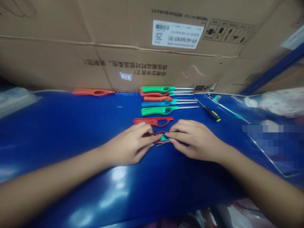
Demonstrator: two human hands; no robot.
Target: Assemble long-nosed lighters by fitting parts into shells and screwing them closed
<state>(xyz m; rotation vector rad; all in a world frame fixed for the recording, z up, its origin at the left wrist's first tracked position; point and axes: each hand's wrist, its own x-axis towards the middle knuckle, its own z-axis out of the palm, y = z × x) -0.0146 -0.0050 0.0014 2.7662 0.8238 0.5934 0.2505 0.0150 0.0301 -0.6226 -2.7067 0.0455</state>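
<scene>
My left hand (133, 144) and my right hand (193, 139) meet at the middle of the blue table (71, 133). Both pinch a red lighter half-shell with a teal part (163, 138) in it, which lies flat between the fingertips. Just behind it lies a second red half-shell (154, 121), untouched. Further back, several finished stick lighters (163, 99) in green, red and blue lie side by side with metal tubes pointing right.
An orange lighter (93, 92) lies alone at the back left. A black and yellow screwdriver (211, 113) rests right of the lighters. A large cardboard box (118, 47) walls off the back. Clear plastic bags (280, 103) sit at the right, with another bag at the far left.
</scene>
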